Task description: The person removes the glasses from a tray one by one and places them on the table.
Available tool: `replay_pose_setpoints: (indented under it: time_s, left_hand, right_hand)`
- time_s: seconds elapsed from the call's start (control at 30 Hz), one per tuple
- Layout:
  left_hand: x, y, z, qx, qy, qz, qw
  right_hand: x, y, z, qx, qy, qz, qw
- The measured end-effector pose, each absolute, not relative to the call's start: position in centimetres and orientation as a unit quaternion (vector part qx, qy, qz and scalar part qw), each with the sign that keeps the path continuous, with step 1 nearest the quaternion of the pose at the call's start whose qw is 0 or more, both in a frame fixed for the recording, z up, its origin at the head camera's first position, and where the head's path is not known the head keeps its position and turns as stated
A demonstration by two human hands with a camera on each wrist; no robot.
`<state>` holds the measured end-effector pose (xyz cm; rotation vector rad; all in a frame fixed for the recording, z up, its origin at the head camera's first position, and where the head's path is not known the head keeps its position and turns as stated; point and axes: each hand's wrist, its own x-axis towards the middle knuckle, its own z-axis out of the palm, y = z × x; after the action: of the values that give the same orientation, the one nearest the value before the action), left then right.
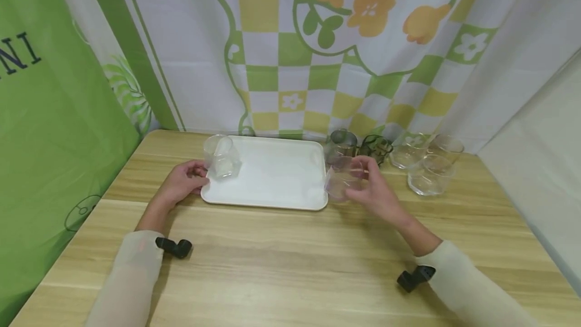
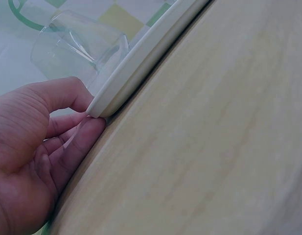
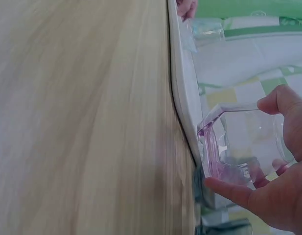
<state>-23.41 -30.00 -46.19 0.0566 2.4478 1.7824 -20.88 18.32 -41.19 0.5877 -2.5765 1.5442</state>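
A white rectangular tray lies on the wooden table, and a clear glass stands at its left end. My left hand pinches the tray's left edge; the left wrist view shows the thumb above the rim and fingers beneath it. At the tray's right edge, my right hand holds a faintly pink clear glass. Thumb and fingers grip this glass from opposite sides in the right wrist view. Its base is close to the tray rim; whether they touch I cannot tell.
Behind the right hand stand a dark grey glass and a dark greenish glass. Farther right are two clear glasses, one behind the other, and a brownish-tinted glass. A patterned curtain hangs along the table's back edge.
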Motion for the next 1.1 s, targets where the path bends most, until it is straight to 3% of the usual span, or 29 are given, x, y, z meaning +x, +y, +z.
replay_pose_setpoints:
  time_s: [1.1]
  left_hand:
    - [-23.5,-30.1,-46.3,0.013,0.814,0.578,0.06]
  right_hand:
    - [-21.3,26.5,-40.7,0.082,-0.871,0.481,0.052]
